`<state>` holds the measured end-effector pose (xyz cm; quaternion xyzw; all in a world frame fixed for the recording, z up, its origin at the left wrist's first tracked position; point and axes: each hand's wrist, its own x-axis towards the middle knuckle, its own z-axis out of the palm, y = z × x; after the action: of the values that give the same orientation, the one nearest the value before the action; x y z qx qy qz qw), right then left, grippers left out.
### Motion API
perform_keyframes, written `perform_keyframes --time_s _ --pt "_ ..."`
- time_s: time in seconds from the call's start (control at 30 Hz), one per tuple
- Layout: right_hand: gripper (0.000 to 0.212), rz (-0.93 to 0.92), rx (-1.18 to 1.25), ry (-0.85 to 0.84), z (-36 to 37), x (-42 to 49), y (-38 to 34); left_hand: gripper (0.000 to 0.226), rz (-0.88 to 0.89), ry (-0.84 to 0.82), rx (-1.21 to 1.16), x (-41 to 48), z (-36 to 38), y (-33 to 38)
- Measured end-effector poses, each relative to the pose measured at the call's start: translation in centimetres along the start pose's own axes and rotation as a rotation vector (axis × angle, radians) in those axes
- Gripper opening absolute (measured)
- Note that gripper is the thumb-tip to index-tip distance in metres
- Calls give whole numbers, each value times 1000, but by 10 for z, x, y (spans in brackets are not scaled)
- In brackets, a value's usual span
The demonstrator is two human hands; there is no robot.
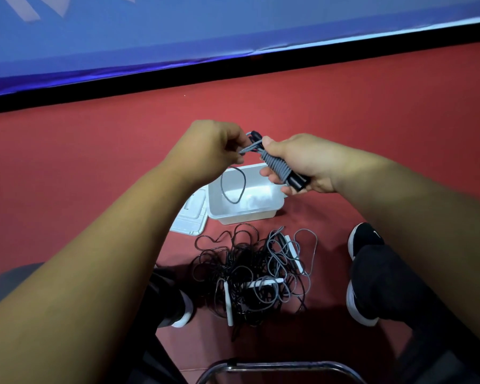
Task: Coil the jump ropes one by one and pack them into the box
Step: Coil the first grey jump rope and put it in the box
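- The floor (372, 120) is a flat red with no pattern.
- The panel (233, 23) along the top is blue, with pale whitish angular shapes at its upper left.
- A plain black band (178, 79) runs between panel and floor.
- The box (244, 214) is white, and so is the lid (190, 217) beside it.
- The wound jump rope (275, 164) has grey cord over black handles (298, 182).
- The pile of loose jump ropes (250, 275) mixes black and grey cords, with white handles (229, 303) among them.
- The shoes (365, 236) are black with white soles; the trousers (385, 275) are near black.
- The frame (283, 365) at the bottom edge is silvery grey.
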<state>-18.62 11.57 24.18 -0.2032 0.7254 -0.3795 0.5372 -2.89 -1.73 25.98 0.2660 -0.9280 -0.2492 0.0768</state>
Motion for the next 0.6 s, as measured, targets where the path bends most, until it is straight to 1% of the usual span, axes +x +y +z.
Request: perform_keyframes --time_s 0.1,0.2,0.33,0.4,0.53,0.6 --pt "48 -23 85 27 4 2 0 26 -97 -23 -71 -1 6 2" --pt "48 -18 181 -1 5 0 0 26 -180 -46 -156 1 12 2" --pt "55 -30 200 -4 5 -4 1 28 -265 -111 -250 -1 13 2" --pt "55 -22 211 8 3 -5 1 32 -289 -138 -322 -3 12 4" --pt "44 -11 232 -5 -1 -4 -1 30 -384 -108 -654 -3 14 3" --pt "42 -13 234 -16 -2 -3 -2 22 -400 -96 -787 -2 15 0"
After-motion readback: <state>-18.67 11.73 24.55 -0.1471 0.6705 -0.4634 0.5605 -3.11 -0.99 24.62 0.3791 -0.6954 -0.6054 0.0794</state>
